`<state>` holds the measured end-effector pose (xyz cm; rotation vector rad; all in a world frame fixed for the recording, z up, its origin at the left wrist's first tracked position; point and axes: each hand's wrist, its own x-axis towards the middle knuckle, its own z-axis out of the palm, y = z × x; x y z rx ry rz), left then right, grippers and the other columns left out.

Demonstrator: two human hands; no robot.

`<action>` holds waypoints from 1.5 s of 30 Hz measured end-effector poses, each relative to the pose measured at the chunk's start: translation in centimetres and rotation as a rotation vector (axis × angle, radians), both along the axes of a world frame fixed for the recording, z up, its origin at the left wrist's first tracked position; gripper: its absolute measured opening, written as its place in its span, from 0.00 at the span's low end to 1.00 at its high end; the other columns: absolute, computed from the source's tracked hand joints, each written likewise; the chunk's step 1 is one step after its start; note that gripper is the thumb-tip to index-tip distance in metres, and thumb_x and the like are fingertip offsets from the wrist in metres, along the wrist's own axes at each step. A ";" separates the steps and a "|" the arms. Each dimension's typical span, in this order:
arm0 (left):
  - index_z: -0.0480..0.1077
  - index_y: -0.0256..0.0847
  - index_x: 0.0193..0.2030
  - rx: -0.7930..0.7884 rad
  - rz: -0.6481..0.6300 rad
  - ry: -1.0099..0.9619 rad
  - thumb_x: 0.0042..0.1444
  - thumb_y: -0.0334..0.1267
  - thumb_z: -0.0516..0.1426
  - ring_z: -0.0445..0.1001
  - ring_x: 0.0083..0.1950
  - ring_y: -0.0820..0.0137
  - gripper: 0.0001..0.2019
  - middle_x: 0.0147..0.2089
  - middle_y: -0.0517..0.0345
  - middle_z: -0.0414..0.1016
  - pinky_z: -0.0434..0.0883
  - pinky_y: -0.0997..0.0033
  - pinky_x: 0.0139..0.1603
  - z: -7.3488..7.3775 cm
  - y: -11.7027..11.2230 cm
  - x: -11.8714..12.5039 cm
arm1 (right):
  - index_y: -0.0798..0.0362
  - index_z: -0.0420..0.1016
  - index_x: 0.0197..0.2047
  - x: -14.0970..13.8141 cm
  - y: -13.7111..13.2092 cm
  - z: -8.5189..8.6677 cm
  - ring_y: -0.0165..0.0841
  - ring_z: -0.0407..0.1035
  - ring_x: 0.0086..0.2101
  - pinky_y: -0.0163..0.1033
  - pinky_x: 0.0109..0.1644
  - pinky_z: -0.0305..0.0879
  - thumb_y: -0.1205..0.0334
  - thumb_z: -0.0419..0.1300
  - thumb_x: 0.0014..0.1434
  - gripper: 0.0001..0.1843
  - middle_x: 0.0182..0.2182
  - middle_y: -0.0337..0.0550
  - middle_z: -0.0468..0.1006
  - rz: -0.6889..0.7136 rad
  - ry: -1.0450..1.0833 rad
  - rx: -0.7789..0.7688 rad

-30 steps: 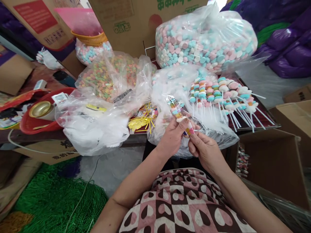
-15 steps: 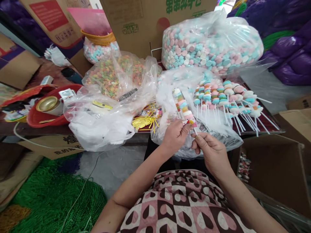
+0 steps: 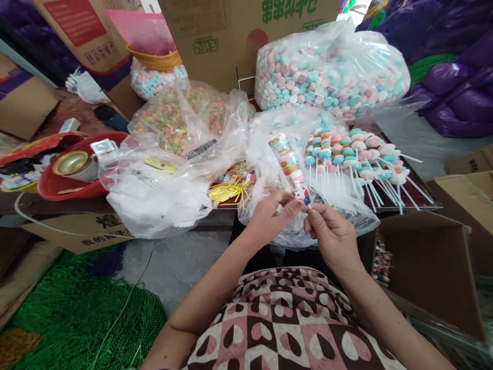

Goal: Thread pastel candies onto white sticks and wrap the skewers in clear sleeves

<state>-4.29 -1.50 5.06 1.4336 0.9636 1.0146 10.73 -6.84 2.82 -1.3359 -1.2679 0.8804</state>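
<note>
A marshmallow skewer (image 3: 288, 163) in a clear printed wrapper points away from me over the plastic bag, its lower end at my fingers. My right hand (image 3: 334, 235) pinches that end, where the stick is. Beside it, my left hand (image 3: 274, 215) has thumb and forefinger pressed together at the wrapper's lower edge; whether it grips the wrapper or a small tie is hidden. To the left lie gold twist ties (image 3: 227, 193) on printed wrappers. Several unwrapped marshmallow skewers (image 3: 346, 149) rest on the bag at the right, sticks toward me.
A big bag of marshmallows (image 3: 327, 77) stands behind, and a bag of small coloured candies (image 3: 177, 118) at the left. A red basin (image 3: 48, 182) holds a metal bowl. Below the table's right end is an open carton (image 3: 431, 267); green strands (image 3: 111, 308) cover the floor at left.
The wrapped skewer has turned, so more of its printed wrapper shows. My left thumb and fingers have shifted off the printed part toward its lower end, and my right hand has come closer.
</note>
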 end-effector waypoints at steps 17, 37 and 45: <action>0.69 0.39 0.55 -0.486 -0.047 -0.729 0.54 0.50 0.64 0.64 0.24 0.74 0.26 0.21 0.68 0.58 0.58 0.77 0.18 1.2 -0.9 2.1 | 0.51 0.72 0.30 -3.1 -0.6 0.2 0.28 0.58 0.20 0.35 0.23 0.56 0.46 0.60 0.62 0.18 0.19 0.35 0.67 0.055 0.133 -0.095; 0.65 0.43 0.34 -0.457 -0.492 -0.405 0.53 0.59 0.60 0.60 0.22 0.74 0.20 0.20 0.68 0.57 0.62 0.71 0.28 -0.7 -2.6 0.0 | 0.46 0.80 0.35 -1.7 3.1 3.3 0.39 0.76 0.31 0.47 0.39 0.73 0.53 0.75 0.42 0.16 0.29 0.43 0.81 0.140 0.534 -0.194; 0.66 0.40 0.37 -0.283 -0.377 -0.079 0.67 0.45 0.49 0.59 0.23 0.76 0.12 0.25 0.66 0.59 0.70 0.67 0.40 -1.1 -2.1 -1.1 | 0.49 0.80 0.37 -1.1 3.8 3.2 0.32 0.71 0.22 0.38 0.19 0.66 0.59 0.73 0.47 0.13 0.39 0.45 0.81 0.287 0.382 -0.108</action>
